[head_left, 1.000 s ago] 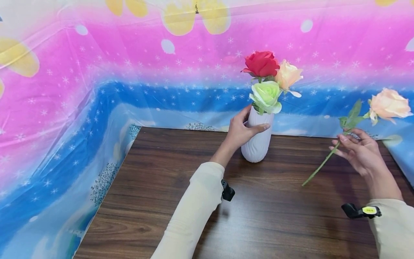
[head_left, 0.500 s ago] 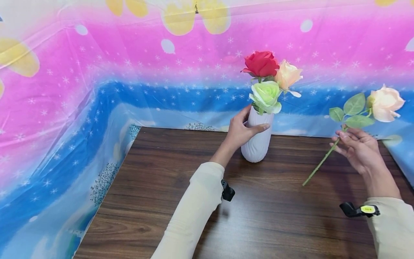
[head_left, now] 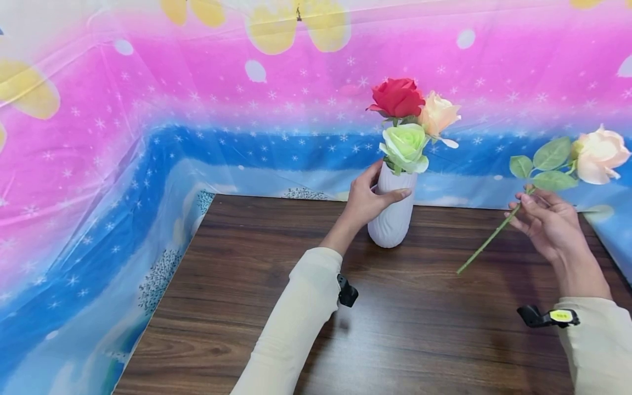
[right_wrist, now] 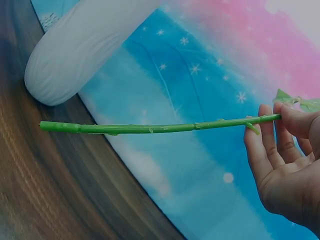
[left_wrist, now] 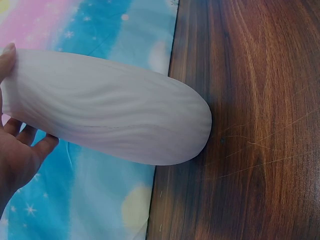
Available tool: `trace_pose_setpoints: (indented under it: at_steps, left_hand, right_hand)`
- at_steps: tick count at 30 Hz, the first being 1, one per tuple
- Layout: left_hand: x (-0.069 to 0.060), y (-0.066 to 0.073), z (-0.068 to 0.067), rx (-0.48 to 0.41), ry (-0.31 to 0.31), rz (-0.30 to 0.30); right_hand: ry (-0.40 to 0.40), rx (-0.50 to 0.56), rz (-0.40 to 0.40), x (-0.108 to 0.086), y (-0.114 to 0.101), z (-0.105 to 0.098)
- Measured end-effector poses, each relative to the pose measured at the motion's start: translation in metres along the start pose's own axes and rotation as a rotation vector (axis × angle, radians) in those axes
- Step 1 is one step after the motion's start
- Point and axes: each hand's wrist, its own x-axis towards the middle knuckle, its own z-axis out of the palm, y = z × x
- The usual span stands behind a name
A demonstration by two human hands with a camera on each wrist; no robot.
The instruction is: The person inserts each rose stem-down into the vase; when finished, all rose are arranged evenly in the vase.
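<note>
A white ribbed vase [head_left: 392, 219] stands upright near the table's back edge. My left hand [head_left: 367, 195] grips it just below the rim, thumb across the front; the left wrist view shows the fingers around the vase [left_wrist: 115, 110]. In its mouth are a red rose [head_left: 396, 97], a peach rose [head_left: 438, 114] and a light green rose [head_left: 406, 147]. To the right, my right hand [head_left: 555, 227] pinches the stem of another peach rose [head_left: 601, 155] just below its leaves. In the right wrist view the bare green stem [right_wrist: 150, 129] points toward the vase, its cut end apart from it.
The dark wood table [head_left: 247, 285] has its back edge just behind the vase. A pink and blue patterned cloth [head_left: 276, 109] hangs behind and along the left side. Small black cameras sit on both wrists, one by the left sleeve [head_left: 306, 296].
The right hand has turned the peach rose so its leaves face the head camera, then shifted slightly, lifting the stem's lower end up and left. The left hand and vase have stayed still.
</note>
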Motion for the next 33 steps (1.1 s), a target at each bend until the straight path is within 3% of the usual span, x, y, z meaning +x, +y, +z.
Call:
trace_pose_setpoints:
  at_steps: [7,14,28,33]
  left_hand:
    - [0.0,0.0,0.0,0.006,-0.01,0.003]
    - [0.0,0.0,0.0,0.008,-0.006,-0.009]
    - [0.001,-0.002,0.0,0.0,-0.013,0.001]
    - [0.001,-0.002,0.0,0.002,-0.015,0.0]
  right_hand:
    - [-0.004,0.022,-0.082,0.005,-0.004,0.018]
    - [0.035,-0.047,-0.166,0.012,-0.014,0.042]
    - [-0.043,-0.09,-0.412,0.024,-0.024,0.092]
    - [-0.042,-0.035,-0.438,0.026,-0.031,0.105]
